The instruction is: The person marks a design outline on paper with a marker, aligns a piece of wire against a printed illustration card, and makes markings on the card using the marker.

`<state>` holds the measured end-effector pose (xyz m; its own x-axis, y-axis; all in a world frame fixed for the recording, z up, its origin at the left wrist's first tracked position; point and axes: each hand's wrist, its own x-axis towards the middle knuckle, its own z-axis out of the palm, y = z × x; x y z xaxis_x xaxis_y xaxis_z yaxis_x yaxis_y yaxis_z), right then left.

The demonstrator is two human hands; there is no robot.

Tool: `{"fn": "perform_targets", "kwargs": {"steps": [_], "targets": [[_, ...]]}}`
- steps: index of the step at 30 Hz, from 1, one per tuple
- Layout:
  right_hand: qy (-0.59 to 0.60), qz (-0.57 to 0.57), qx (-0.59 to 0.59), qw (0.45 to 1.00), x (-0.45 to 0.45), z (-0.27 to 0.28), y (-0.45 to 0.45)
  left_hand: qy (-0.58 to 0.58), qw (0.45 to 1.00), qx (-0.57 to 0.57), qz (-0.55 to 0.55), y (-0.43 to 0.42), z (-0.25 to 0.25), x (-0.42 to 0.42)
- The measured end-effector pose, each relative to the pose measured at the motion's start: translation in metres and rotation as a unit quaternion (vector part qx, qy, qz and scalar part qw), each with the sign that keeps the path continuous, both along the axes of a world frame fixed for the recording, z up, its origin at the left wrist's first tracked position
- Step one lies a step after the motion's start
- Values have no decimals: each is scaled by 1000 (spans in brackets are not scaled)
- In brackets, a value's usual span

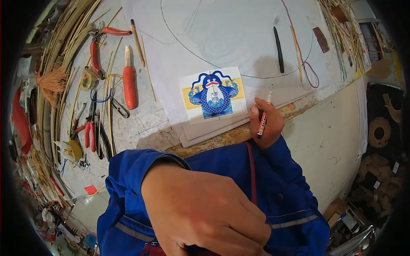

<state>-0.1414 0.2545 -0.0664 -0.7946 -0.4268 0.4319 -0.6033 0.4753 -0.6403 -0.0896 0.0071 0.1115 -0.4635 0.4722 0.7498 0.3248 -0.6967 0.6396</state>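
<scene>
My right hand (270, 123) is closed around a white and red marker pen (262, 121) with its thin tip pointing up, away from me. Just left of it, a printed picture card (192, 112) of a blue fish-like figure lies on large white paper (171, 89). Close to the camera, my left hand (205, 209) is raised in front of my blue jacket. Its fingers curl inward; the fingertips are hidden, so whatever they may hold does not show.
Red-handled pruning shears (97, 51), an orange-handled knife (129, 83), red pliers (90, 134) and bamboo strips (60, 47) lie on the left. A black pen (278, 49) and a looped red cord (308, 70) lie at the upper right. The table's worn wooden edge (205, 147) is before me.
</scene>
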Motion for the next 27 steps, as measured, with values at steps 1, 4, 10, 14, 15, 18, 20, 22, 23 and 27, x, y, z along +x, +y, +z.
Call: {"fn": "perform_targets", "kwargs": {"steps": [1, 4, 10, 14, 15, 18, 20, 22, 23, 27], "targets": [[1, 0, 2, 1000, 0, 0, 0, 0, 1000, 0, -1, 0, 0, -1], [-2, 1, 2, 1000, 0, 1, 2, -4, 1000, 1, -2, 0, -1, -2], [1, 3, -4, 1000, 0, -2, 2, -10, 1000, 7, -3, 0, -2, -2], [11, 3, 7, 1000, -1, 1, 1, -6, 1000, 8, 0, -1, -2, -3], [9, 5, 6, 1000, 0, 1, 1, -2, 1000, 4, -1, -2, -1, -3], [1, 4, 5, 1000, 0, 0, 2, -4, 1000, 4, -3, -1, -2, -1], [2, 4, 6, 1000, 0, -1, 2, -6, 1000, 14, -7, 1, -3, -1], [4, 0, 8, 1000, 0, -2, 2, -6, 1000, 25, -12, 3, -4, -2], [2, 2, 7, 1000, 1, -3, 2, -6, 999, 33, -17, 3, -4, -2], [6, -2, 9, 1000, 0, -2, 2, -3, 999, 41, -14, 2, -4, -1]]}}
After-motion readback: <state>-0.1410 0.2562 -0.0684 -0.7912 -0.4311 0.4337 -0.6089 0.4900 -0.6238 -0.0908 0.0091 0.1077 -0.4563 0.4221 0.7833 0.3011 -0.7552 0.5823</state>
